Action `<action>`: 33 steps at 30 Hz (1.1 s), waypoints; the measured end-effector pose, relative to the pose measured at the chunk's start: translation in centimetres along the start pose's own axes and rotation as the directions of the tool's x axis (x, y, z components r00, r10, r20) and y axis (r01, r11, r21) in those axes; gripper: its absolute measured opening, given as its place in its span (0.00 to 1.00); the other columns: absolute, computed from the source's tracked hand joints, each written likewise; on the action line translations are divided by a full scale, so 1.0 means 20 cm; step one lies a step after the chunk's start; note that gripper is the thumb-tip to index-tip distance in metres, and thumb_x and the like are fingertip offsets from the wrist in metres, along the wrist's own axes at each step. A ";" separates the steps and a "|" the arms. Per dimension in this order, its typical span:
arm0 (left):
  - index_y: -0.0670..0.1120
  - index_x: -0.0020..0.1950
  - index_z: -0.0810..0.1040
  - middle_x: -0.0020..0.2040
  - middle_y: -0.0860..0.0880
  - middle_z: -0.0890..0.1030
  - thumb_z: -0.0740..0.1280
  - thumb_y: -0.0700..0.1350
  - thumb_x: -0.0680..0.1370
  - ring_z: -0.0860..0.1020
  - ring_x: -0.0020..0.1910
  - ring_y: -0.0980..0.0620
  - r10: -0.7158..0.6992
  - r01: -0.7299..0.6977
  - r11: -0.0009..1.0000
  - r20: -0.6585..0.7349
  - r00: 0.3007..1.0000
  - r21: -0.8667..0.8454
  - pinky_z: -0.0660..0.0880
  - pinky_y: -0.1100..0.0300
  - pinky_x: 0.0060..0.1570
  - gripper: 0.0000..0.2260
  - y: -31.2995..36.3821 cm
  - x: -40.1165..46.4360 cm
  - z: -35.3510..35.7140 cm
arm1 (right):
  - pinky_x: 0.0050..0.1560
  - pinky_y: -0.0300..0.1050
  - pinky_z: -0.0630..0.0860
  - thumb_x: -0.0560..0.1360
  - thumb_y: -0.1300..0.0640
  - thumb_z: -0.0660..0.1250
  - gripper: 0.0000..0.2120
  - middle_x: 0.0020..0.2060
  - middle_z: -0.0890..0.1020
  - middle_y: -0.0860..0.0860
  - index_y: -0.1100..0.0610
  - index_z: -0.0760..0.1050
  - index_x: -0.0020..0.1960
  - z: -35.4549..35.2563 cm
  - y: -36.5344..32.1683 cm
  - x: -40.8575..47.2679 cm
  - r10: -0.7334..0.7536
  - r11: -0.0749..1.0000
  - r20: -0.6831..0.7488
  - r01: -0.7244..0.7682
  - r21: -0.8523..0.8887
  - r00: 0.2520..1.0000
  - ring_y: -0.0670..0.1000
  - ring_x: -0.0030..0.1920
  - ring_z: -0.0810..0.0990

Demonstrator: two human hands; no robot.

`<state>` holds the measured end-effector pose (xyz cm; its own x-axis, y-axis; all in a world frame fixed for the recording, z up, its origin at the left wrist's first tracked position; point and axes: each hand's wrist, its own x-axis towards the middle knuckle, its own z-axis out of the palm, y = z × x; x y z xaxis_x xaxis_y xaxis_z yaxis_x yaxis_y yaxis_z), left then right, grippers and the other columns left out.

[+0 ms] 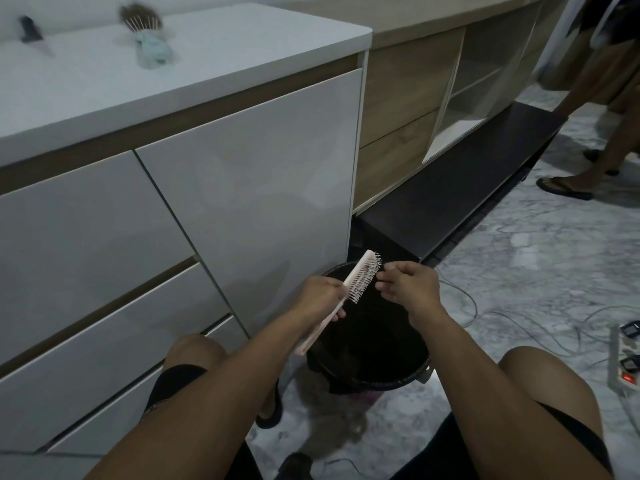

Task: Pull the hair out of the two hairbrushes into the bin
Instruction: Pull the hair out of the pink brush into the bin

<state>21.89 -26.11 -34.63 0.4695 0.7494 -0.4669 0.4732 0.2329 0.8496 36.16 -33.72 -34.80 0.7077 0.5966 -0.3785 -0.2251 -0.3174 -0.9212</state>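
My left hand point(320, 299) grips the handle of a pink hairbrush point(356, 277), held tilted over a black bin point(408, 374) on the floor, bristles facing right. My right hand point(408, 284) is beside the bristles with its fingertips pinched together at them; I cannot tell whether hair is between them. A second hairbrush point(142, 19), full of brown hair and with a pale teal handle, lies on the white cabinet top point(214, 57) at the upper left.
White drawers stand to the left of the bin, a low dark shelf point(467, 188) behind it. A power strip point(623, 365) and cables lie on the marble floor at right. Another person's legs point(595, 126) stand at the upper right. A dark object point(29, 29) rests on the cabinet top.
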 end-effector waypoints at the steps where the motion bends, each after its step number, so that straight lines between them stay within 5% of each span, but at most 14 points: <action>1: 0.36 0.59 0.80 0.35 0.45 0.79 0.65 0.36 0.76 0.76 0.27 0.53 0.023 -0.023 1.000 0.003 1.000 0.015 0.73 0.64 0.25 0.12 -0.01 0.00 0.01 | 0.43 0.45 0.82 0.78 0.56 0.68 0.03 0.42 0.85 0.54 0.56 0.78 0.48 0.00 -0.01 -0.01 -0.004 1.000 0.025 0.003 0.008 1.000 0.51 0.41 0.85; 4: 0.41 0.61 0.81 0.35 0.51 0.79 0.66 0.36 0.77 0.75 0.30 0.57 0.087 -0.089 0.995 0.050 0.995 0.043 0.71 0.70 0.26 0.13 -0.02 -0.02 0.01 | 0.45 0.46 0.84 0.73 0.52 0.73 0.08 0.42 0.85 0.53 0.56 0.79 0.47 0.00 0.00 -0.01 0.003 0.999 0.035 -0.001 -0.040 0.999 0.51 0.42 0.86; 8: 0.43 0.61 0.81 0.35 0.53 0.80 0.67 0.35 0.76 0.72 0.29 0.60 0.119 -0.125 0.989 0.071 0.990 0.083 0.69 0.73 0.28 0.15 -0.02 -0.02 0.00 | 0.44 0.45 0.84 0.72 0.62 0.74 0.03 0.42 0.86 0.56 0.61 0.83 0.45 -0.01 0.01 0.01 0.016 0.999 -0.049 -0.018 -0.032 0.999 0.51 0.40 0.86; 13: 0.43 0.65 0.78 0.57 0.43 0.83 0.65 0.27 0.71 0.76 0.42 0.57 0.125 -0.133 0.984 0.074 0.989 0.119 0.69 0.76 0.31 0.24 -0.02 -0.04 -0.01 | 0.48 0.48 0.83 0.75 0.62 0.70 0.05 0.41 0.85 0.55 0.61 0.81 0.50 -0.02 0.00 0.03 -0.019 0.995 -0.048 0.014 -0.099 0.999 0.51 0.41 0.86; 18: 0.42 0.64 0.79 0.52 0.45 0.83 0.62 0.25 0.70 0.76 0.41 0.59 0.145 -0.152 0.987 0.109 0.983 0.058 0.70 0.76 0.32 0.26 -0.01 -0.04 -0.01 | 0.38 0.45 0.81 0.66 0.56 0.80 0.21 0.42 0.84 0.52 0.55 0.73 0.54 0.03 0.02 -0.05 -0.064 0.939 0.241 0.140 -0.313 0.968 0.51 0.42 0.85; 22: 0.44 0.63 0.80 0.43 0.50 0.82 0.61 0.25 0.70 0.74 0.37 0.60 0.140 -0.152 0.985 0.132 0.981 0.080 0.69 0.75 0.29 0.25 0.01 -0.05 -0.02 | 0.38 0.45 0.81 0.64 0.61 0.81 0.23 0.39 0.85 0.53 0.57 0.72 0.52 0.03 0.01 -0.05 -0.069 0.943 0.228 0.138 -0.302 0.971 0.52 0.41 0.86; 27: 0.44 0.63 0.80 0.38 0.51 0.77 0.61 0.25 0.72 0.71 0.32 0.59 0.142 -0.162 0.980 0.157 0.977 0.117 0.69 0.73 0.26 0.24 0.03 -0.06 -0.03 | 0.35 0.43 0.79 0.65 0.61 0.80 0.20 0.42 0.85 0.55 0.60 0.75 0.52 0.00 -0.01 -0.04 -0.006 0.969 0.233 0.063 -0.239 0.972 0.52 0.40 0.86; 33: 0.43 0.63 0.80 0.37 0.51 0.79 0.62 0.24 0.70 0.70 0.28 0.60 0.138 -0.167 0.969 0.166 0.976 0.180 0.69 0.71 0.26 0.26 0.00 -0.05 -0.05 | 0.39 0.45 0.80 0.74 0.58 0.72 0.04 0.43 0.86 0.56 0.58 0.79 0.45 -0.05 -0.02 0.01 0.066 0.994 0.119 -0.055 -0.094 0.991 0.51 0.41 0.86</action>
<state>20.69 -26.21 -33.98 0.6475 0.6607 -0.3796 0.5144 -0.0114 0.8575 37.00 -34.14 -34.51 0.6067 0.6579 -0.4461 -0.1993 -0.4175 -0.8866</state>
